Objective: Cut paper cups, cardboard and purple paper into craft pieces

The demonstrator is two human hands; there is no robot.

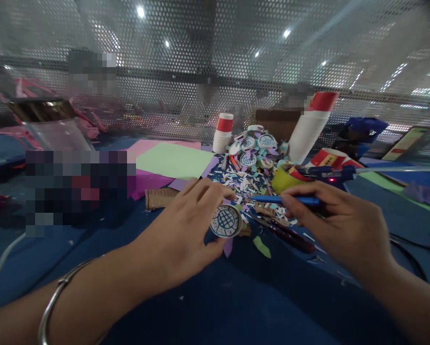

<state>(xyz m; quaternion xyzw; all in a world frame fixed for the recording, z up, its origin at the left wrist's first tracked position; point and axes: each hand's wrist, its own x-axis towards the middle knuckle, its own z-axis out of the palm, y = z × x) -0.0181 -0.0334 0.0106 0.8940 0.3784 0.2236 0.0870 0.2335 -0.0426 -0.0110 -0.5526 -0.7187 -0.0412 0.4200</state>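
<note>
My left hand (186,225) pinches a small round paper disc (225,221) with a blue grid pattern, holding it upright just above the blue table cover (215,306). A silver bangle sits on that wrist. My right hand (340,223) is closed around a blue pen (283,199), whose tip points left toward the disc, a short gap away. Behind both hands lies a heap of paper scraps (251,182), and a pile of similar patterned discs (253,146) sits farther back.
Green and pink paper sheets (168,160) lie at centre left. Red-and-white paper cups (222,132) stand behind, one tall stack (310,127) leaning. A yellow tape roll (285,177), a glue gun (330,173), dark scissors (290,235) and a cardboard piece (161,197) lie nearby. A perforated screen (215,62) closes the back.
</note>
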